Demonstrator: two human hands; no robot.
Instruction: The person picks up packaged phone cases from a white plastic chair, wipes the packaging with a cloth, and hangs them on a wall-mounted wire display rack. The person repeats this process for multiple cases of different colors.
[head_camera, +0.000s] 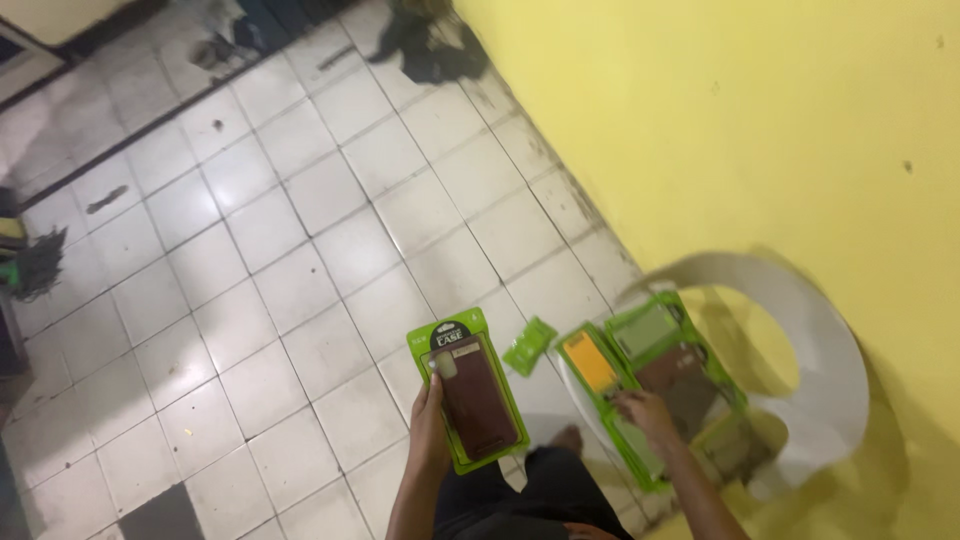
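Note:
My left hand holds a green-framed package with a brown phone case out over the tiled floor. My right hand rests on a pile of similar green packages lying on the seat of a white plastic chair. One package in the pile shows an orange case, another a grey-green one, another a dark brown one. The fingers of my right hand touch the pile; whether they grip anything is unclear.
A small green packet lies on the white floor tiles between the held package and the chair. A yellow wall stands to the right. Dark clutter sits at the wall's far base, a broom-like thing at left.

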